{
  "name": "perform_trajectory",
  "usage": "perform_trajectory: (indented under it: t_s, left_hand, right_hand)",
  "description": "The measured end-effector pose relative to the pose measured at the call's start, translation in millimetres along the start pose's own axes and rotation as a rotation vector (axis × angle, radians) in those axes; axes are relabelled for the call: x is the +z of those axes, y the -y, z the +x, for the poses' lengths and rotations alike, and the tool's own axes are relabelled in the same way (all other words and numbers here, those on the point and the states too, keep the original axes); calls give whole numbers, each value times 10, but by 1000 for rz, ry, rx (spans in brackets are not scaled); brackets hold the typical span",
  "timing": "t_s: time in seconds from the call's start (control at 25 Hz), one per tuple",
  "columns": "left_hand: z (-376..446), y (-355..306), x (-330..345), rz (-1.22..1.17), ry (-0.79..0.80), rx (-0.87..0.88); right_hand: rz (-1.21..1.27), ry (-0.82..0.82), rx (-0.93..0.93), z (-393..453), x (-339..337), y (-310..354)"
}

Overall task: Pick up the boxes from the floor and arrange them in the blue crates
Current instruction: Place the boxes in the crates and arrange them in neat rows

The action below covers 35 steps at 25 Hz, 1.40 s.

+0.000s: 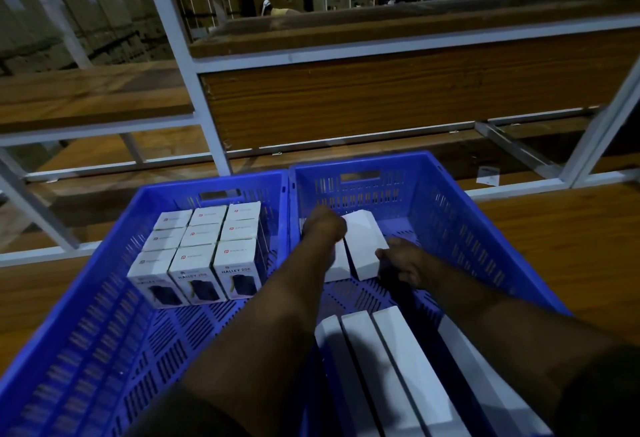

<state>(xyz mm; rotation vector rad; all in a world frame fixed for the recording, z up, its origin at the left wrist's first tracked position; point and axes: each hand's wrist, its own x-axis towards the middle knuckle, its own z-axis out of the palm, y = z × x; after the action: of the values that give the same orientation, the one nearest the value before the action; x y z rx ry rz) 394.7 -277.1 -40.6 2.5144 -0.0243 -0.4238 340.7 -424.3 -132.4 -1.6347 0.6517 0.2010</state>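
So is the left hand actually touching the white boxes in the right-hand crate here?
Touching. The head view shows the left hand lying directly against the left edge of the white boxes at the back of the right crate, with no gap between them.

slotted plastic crates (pixel 460 201), matt cardboard boxes (pixel 201 256)

Setting: a warehouse or stockroom. White metal racking (pixel 194 66) with wooden shelf boards (pixel 381 90) is running across the far side. Stacked brown cartons (pixel 86 10) are filling the far left background behind the racking. Two blue perforated plastic crates (pixel 460 215) are sitting side by side in the near foreground, holding rows of identical white retail boxes (pixel 204 249).
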Motion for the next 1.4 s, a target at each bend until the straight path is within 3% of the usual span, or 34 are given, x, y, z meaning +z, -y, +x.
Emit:
perform_trajectory:
  t_s: [0.12,0.24,0.32,0.64,1.04,1.4]
  left_hand:
    - [0,51,45,377,-109,254]
    - [82,121,-158,419,-252,508]
    - [169,208,-299,468,-283,577]
    - [-16,296,-324,453,-327,548]
    - [-402,453,-117,723,-263,593]
    - [-527,430,-122,617,-160,729]
  right_hand:
    - [-166,-61,-85,78,111,-37]
    - [-398,-11,-182,75,119,-63]
    - [-455,1,-224,98,88,-87]
    - [-552,41,-307,129,23,-128]
    - [-534,121,-313,88,-74,-133]
    - [-540,172,-356,26,-28,-115]
